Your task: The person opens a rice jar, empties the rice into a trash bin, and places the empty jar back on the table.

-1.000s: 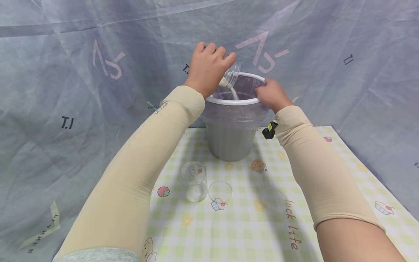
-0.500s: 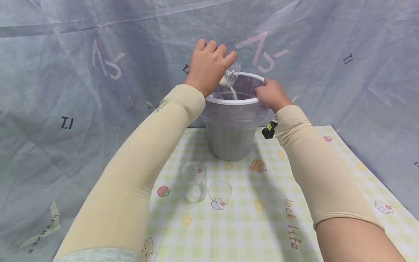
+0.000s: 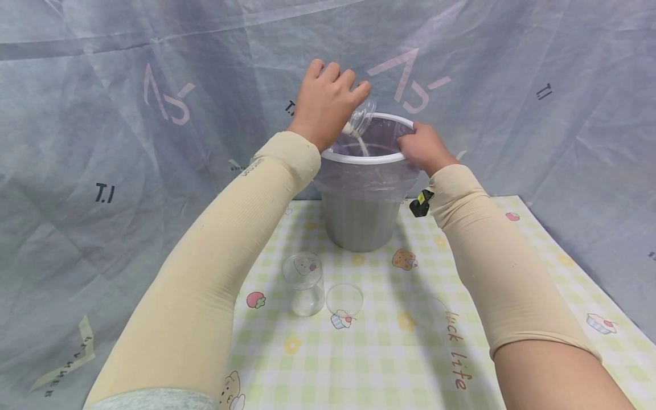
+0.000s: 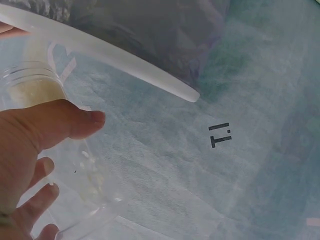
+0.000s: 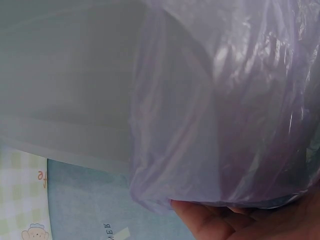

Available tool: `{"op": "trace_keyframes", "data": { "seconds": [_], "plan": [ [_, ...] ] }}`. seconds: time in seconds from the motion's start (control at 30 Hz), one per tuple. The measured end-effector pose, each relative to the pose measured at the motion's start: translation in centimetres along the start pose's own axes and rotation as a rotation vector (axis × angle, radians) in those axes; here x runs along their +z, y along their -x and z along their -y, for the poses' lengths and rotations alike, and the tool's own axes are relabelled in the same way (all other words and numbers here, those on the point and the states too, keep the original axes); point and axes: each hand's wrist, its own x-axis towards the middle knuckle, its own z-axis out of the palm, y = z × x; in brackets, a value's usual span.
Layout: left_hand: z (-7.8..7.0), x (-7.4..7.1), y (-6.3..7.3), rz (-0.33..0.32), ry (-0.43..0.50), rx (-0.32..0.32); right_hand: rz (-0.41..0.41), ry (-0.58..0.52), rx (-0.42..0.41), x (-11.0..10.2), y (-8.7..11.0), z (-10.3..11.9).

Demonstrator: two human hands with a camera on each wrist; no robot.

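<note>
My left hand point(image 3: 328, 105) grips a clear plastic jar point(image 3: 365, 114) tipped over the rim of a grey trash bin point(image 3: 360, 222). A thin stream of pale, fine-grained stuff point(image 3: 363, 147) runs from the jar's mouth into the bin. In the left wrist view the thumb and fingers lie round the jar point(image 4: 92, 175), with more pale stuff point(image 4: 35, 92) near its mouth. A translucent purple bag point(image 3: 369, 179) lines the bin, folded over outside under a white ring point(image 3: 376, 160). My right hand point(image 3: 427, 149) holds the bin's right rim; the right wrist view shows its fingers point(image 5: 200, 220) against the bag.
A second clear jar point(image 3: 307, 299) stands upright in front of the bin. Beside it lies a clear round lid point(image 3: 345, 300), and another faint clear disc point(image 3: 429, 310) lies farther right. The table has a green checked cloth point(image 3: 348, 370); a grey-blue curtain point(image 3: 230, 85) hangs close behind.
The left hand has risen very slightly with the jar still tipped, and the pale stream keeps running. The right hand stays at the rim.
</note>
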Motion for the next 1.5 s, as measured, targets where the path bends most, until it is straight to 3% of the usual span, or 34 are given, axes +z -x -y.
{"op": "trace_keyframes", "data": {
  "seconds": [0.5,0.73,1.1,1.5],
  "plan": [
    [0.03,-0.15,-0.22,0.008,-0.045,0.041,0.012,-0.022,0.008,0.11,0.16,0.18],
    [-0.03,-0.33,-0.24,0.045,-0.09,0.075,0.016,-0.025,0.019,0.11,0.11,0.22],
    [-0.35,0.07,0.05,0.014,-0.156,0.143,0.015,-0.016,0.017,0.08,-0.11,0.0],
    [-0.59,0.56,0.11,-0.01,-0.308,0.25,0.022,-0.009,0.021,0.01,-0.12,0.1]
  ]
}}
